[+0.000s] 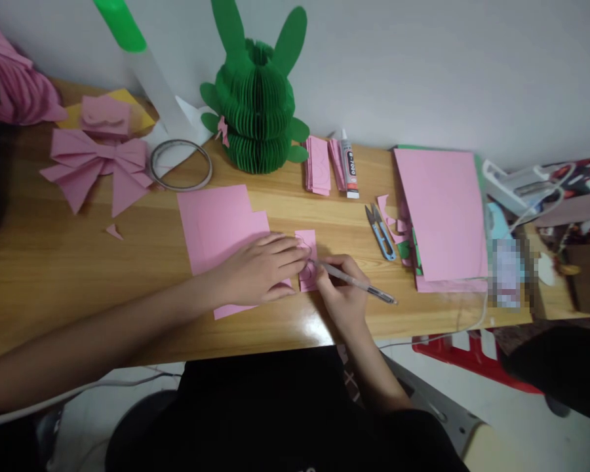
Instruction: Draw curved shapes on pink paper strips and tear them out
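My right hand (345,292) is closed around a pen (361,283), its tip down at a small pink paper strip (305,241). Curved lines are drawn on the strip. Fingers stretched out, my left hand (265,267) lies flat, fingertips on the strip's left edge and palm over a larger pink sheet (216,223). The sheet has a notch at its upper right corner. Part of the strip is hidden under my fingers.
Behind stand a green honeycomb paper figure (258,111), pink strips (318,165) and a glue tube (349,167). Thread snips (381,233) and a pink sheet stack (442,216) lie right. Left are a pink paper bow (98,160) and a tape roll (181,165).
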### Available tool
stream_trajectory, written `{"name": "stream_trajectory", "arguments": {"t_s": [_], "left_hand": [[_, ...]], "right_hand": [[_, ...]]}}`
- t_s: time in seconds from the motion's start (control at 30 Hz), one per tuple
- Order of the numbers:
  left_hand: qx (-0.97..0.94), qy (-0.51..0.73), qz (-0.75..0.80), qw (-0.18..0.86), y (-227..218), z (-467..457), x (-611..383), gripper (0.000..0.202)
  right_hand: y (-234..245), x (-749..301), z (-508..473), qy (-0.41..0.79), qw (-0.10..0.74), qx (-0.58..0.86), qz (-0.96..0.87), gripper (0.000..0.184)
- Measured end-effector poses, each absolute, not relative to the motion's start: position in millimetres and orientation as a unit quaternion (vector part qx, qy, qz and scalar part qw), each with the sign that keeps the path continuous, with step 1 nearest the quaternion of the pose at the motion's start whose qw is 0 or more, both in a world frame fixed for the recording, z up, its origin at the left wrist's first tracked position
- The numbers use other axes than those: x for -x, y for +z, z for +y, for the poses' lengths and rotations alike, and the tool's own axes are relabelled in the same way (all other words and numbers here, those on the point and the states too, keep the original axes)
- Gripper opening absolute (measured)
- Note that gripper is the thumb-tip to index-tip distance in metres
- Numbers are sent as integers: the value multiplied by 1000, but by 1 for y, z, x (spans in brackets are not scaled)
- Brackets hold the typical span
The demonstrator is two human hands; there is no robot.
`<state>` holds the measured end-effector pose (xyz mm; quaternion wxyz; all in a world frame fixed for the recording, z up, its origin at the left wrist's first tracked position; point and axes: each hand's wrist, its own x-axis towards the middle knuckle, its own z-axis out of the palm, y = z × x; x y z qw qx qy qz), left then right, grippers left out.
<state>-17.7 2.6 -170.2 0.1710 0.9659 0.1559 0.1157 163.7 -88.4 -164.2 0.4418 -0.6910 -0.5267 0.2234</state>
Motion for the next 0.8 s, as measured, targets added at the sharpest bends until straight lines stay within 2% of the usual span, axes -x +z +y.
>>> {"name": "stream_trajectory", "arguments": {"t_s": [0.47, 0.7, 0.8], "left_hand": [[-966, 111, 154, 174, -171, 4, 19, 50], [-966, 98, 157, 177, -170, 3, 20, 44], [-966, 90, 160, 184, -169, 3, 20, 41]], "right_hand": [[-167, -163, -86, 211, 435, 705, -519, 7], [-168, -163, -92, 191, 463, 698, -512, 11], [-163, -165, -98, 169, 424, 696, -554, 17]]}}
